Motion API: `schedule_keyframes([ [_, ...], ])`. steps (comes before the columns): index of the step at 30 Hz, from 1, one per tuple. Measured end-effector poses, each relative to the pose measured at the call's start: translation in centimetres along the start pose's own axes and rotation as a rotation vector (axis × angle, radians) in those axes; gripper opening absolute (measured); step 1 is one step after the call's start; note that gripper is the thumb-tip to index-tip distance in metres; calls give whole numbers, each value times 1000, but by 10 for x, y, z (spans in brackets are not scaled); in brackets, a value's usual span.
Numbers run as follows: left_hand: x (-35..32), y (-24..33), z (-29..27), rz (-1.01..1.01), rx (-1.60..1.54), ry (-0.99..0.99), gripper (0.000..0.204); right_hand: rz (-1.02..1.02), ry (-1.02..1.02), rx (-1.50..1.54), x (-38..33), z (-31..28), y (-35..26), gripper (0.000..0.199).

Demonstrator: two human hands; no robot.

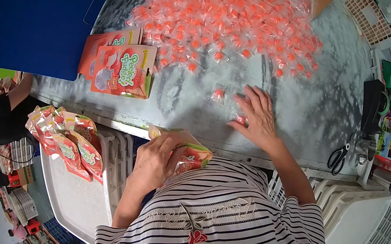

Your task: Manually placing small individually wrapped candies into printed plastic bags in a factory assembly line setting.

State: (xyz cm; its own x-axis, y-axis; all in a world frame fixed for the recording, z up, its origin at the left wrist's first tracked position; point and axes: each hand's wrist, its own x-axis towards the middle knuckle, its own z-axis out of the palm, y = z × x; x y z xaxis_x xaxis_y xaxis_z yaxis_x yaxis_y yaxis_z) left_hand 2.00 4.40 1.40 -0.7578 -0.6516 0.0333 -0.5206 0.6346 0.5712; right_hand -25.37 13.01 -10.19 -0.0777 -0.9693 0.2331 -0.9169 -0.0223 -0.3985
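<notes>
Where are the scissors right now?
In the head view, the black-handled scissors lie at the right, near the front edge of the grey table, right of the right hand.

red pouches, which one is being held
The red pouch at the table's near edge: the left hand grips it, while the others in clear view lie on the table or the white tray.

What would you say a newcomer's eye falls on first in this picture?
Probably the big heap of red wrapped pieces across the far side of the table. The large blue panel at upper left also stands out. Nearer, the left hand holds a shiny pouch at the near edge.
</notes>
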Motion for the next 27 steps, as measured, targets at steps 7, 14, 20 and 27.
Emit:
schedule_keyframes([
  [7,3,1,-5,54,12,39,18,1,191,79,10,5,5,28],
  [14,-1,3,-4,53,36,35,19,4,95,345,56,12,-29,24],
  [20,0,3,-11,92,32,86,21,-45,-122,114,55,32,-23,28],
  [27,18,6,-12,159,56,82,18,473,-65,1119,65,-27,-32,17],
])
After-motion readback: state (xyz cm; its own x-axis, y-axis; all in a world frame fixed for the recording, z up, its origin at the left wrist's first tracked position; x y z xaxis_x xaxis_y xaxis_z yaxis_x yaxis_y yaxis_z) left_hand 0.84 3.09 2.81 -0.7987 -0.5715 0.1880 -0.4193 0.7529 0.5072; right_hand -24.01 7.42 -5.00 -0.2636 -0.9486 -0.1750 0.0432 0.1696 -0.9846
